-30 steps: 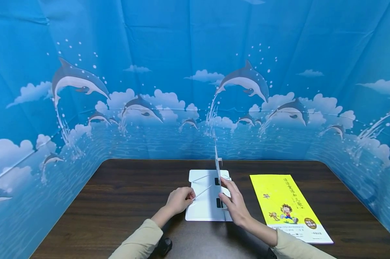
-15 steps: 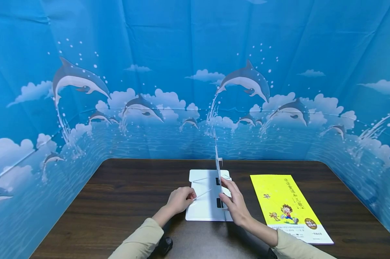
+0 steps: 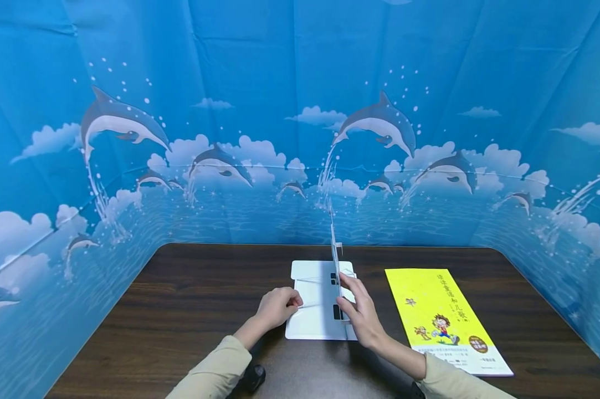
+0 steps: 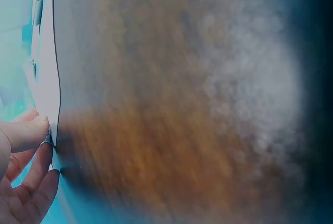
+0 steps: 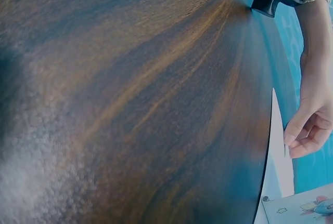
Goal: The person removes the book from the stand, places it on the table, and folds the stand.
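Note:
A white folding book stand (image 3: 307,327) has its base lying on the table and one panel (image 3: 335,252) standing upright, edge-on in the head view. At the base's left edge my left hand (image 3: 278,306) pinches a thin white wire leg (image 3: 313,305), which lies almost level across the base. The left wrist view shows that hand (image 4: 28,156) with thumb and fingers together beside the white edge. My right hand (image 3: 361,307) holds the lower part of the upright panel, thumb nearer me and fingertips farther back. In the right wrist view the left hand (image 5: 308,128) pinches beyond the stand's corner.
A yellow children's book (image 3: 441,316) lies flat to the right of the stand. A printed cartoon panel (image 5: 304,208) shows low in the right wrist view. The dark wooden table (image 3: 195,288) ends at a blue dolphin curtain (image 3: 260,210).
The wire leg's free end has swung towards me, from slanting away to nearly level. Both hands stay in about the same place.

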Available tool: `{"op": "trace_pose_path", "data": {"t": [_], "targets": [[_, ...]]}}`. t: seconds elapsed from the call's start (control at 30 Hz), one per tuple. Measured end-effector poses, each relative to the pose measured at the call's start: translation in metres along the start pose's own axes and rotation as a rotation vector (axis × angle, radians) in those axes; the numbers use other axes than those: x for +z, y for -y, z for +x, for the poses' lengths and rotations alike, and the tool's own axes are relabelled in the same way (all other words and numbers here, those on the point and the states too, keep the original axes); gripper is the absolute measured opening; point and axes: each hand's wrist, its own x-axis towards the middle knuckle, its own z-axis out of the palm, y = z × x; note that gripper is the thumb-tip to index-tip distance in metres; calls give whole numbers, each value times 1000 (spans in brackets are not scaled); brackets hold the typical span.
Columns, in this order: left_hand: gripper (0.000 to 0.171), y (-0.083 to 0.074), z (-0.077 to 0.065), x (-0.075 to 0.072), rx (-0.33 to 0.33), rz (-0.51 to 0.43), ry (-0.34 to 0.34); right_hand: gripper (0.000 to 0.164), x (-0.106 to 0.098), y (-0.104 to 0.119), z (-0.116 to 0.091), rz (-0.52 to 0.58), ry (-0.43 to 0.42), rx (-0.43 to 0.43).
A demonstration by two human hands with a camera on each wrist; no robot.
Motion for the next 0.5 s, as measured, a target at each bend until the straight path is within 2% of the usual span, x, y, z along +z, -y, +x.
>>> {"op": "trace_pose_path", "data": {"t": [0.07,0.23,0.33,0.5], "targets": [[11,-1,-1,-1,-6,-1,-3,46,0,5,-1,6,-3,-22],[10,1,-1,-1,-2,-1,4,46,3,-17,2,-1,-9,-37],[8,2,0,-3,2,-17,37,46,4,-30,4,-1,-7,-45],[13,0,1,-15,4,-73,101,46,6,-36,5,-2,-14,-69]]}}
